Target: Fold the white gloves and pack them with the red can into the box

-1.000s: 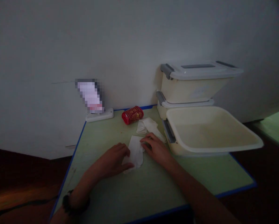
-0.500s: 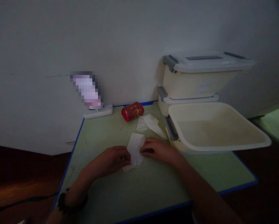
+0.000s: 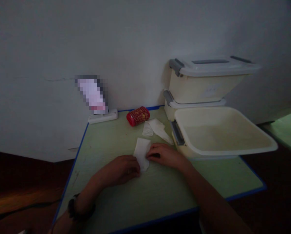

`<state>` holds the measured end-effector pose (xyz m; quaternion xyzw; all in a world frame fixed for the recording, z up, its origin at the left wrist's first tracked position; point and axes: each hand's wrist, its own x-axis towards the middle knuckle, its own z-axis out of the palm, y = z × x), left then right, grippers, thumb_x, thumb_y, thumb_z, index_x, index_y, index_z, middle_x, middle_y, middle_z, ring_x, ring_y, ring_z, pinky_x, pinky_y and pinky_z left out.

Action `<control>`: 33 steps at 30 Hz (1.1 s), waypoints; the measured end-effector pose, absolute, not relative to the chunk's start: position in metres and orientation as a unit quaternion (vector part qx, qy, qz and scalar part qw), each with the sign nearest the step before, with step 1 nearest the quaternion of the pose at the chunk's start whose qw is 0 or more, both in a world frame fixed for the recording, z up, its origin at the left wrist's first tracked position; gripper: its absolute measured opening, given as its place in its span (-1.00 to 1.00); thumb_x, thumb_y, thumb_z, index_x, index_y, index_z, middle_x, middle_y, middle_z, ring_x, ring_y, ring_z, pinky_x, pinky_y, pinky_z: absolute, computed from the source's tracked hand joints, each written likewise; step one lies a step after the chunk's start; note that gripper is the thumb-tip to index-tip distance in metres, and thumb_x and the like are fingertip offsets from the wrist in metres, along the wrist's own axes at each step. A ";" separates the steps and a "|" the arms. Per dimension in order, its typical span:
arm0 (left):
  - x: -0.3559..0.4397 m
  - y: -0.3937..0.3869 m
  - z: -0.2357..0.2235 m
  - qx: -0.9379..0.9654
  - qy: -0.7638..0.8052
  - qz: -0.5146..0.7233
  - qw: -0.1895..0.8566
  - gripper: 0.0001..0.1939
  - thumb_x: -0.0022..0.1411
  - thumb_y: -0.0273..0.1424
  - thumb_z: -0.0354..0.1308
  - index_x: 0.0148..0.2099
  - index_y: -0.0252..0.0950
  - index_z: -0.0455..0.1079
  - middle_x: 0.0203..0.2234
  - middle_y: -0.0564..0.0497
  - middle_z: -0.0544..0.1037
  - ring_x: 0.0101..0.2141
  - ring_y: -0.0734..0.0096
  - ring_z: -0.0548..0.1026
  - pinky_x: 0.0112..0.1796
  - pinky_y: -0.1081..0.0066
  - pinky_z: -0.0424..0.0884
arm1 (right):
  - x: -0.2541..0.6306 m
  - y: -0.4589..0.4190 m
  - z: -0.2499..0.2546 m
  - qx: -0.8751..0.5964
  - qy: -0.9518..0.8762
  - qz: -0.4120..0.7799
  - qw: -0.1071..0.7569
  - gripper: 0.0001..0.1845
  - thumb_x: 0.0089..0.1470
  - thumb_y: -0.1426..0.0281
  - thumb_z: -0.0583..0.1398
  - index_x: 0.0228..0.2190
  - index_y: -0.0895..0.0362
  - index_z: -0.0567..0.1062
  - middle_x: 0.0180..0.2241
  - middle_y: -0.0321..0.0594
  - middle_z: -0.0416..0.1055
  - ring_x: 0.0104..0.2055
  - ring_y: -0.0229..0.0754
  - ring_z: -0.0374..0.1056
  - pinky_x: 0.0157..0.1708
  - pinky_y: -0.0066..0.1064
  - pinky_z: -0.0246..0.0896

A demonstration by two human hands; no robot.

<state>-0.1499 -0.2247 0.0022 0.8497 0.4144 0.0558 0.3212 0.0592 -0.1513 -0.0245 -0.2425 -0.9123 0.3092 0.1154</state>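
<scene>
A white glove (image 3: 141, 152) lies flat on the green table (image 3: 116, 136), between my two hands. My left hand (image 3: 121, 169) rests on its near lower end, fingers curled and pressing down on it. My right hand (image 3: 163, 155) holds the glove's right edge, fingers bent against the fabric. A second white glove (image 3: 157, 128) lies crumpled farther back, next to a red can (image 3: 138, 116) lying on its side.
An open cream plastic tub (image 3: 233, 152) stands at the right, with two lidded tubs (image 3: 206, 84) stacked behind it against the wall. A white stand with a blurred screen (image 3: 96, 104) sits at the back left. The table has a blue edge.
The lower end of the glove has gone under my left hand, so less of it shows. My right hand has drawn back a little toward me along the glove's edge.
</scene>
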 end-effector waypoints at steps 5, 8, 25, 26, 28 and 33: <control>-0.149 -0.225 0.000 0.854 0.408 0.062 0.318 -0.87 0.18 -0.42 0.01 -0.34 -0.29 0.38 -0.39 0.02 0.45 -0.36 0.44 0.40 -0.33 0.49 0.27 | 0.055 -0.155 -0.022 -0.277 -0.897 0.297 0.173 -0.84 0.07 0.40 0.12 -0.33 0.12 0.49 -0.33 -0.23 0.39 -0.27 -0.26 0.31 -0.21 -0.41 0.19; -0.149 -0.226 0.001 0.850 0.424 0.056 0.309 -0.87 0.19 -0.42 0.00 -0.32 -0.29 0.38 -0.39 0.03 0.46 -0.37 0.44 0.42 -0.34 0.49 0.28 | 0.052 -0.158 -0.026 -0.277 -0.900 0.279 0.187 -0.83 0.09 0.41 0.11 -0.28 0.11 0.48 -0.29 -0.22 0.38 -0.22 -0.24 0.29 -0.17 -0.40 0.18; -0.163 -0.209 -0.026 0.856 0.463 0.136 0.183 -0.57 0.04 -0.18 0.17 -0.02 -0.14 0.31 -0.09 -0.04 0.34 -0.06 0.23 0.25 -0.03 0.20 0.21 | 0.042 -0.162 -0.036 -0.480 -0.838 0.155 0.206 -0.65 0.14 0.30 -0.01 -0.08 0.17 0.34 -0.17 -0.06 0.27 -0.13 -0.10 0.25 -0.10 -0.25 0.18; -0.162 -0.209 -0.025 0.855 0.466 0.134 0.183 -0.52 0.00 -0.16 0.19 -0.01 -0.15 0.30 -0.08 -0.04 0.34 -0.05 0.21 0.24 -0.03 0.19 0.20 | 0.039 -0.162 -0.037 -0.486 -0.839 0.144 0.198 -0.64 0.14 0.29 -0.01 -0.08 0.17 0.35 -0.17 -0.06 0.27 -0.13 -0.09 0.25 -0.11 -0.25 0.17; -0.161 -0.211 -0.023 0.854 0.470 0.127 0.184 -0.47 -0.05 -0.12 0.21 -0.01 -0.15 0.29 -0.07 -0.05 0.33 -0.05 0.18 0.23 -0.02 0.16 0.19 | 0.035 -0.163 -0.038 -0.488 -0.841 0.135 0.192 -0.65 0.13 0.29 0.00 -0.10 0.15 0.36 -0.17 -0.07 0.27 -0.13 -0.09 0.24 -0.10 -0.26 0.16; -0.160 -0.214 -0.025 0.845 0.471 0.144 0.210 -0.45 -0.06 -0.11 0.21 -0.01 -0.16 0.25 -0.05 -0.08 0.26 -0.02 0.16 0.22 -0.01 0.13 0.19 | 0.035 -0.161 -0.041 -0.473 -0.821 0.205 0.245 -0.71 0.07 0.36 0.06 -0.16 0.16 0.41 -0.20 -0.09 0.28 -0.14 -0.09 0.22 -0.09 -0.25 0.11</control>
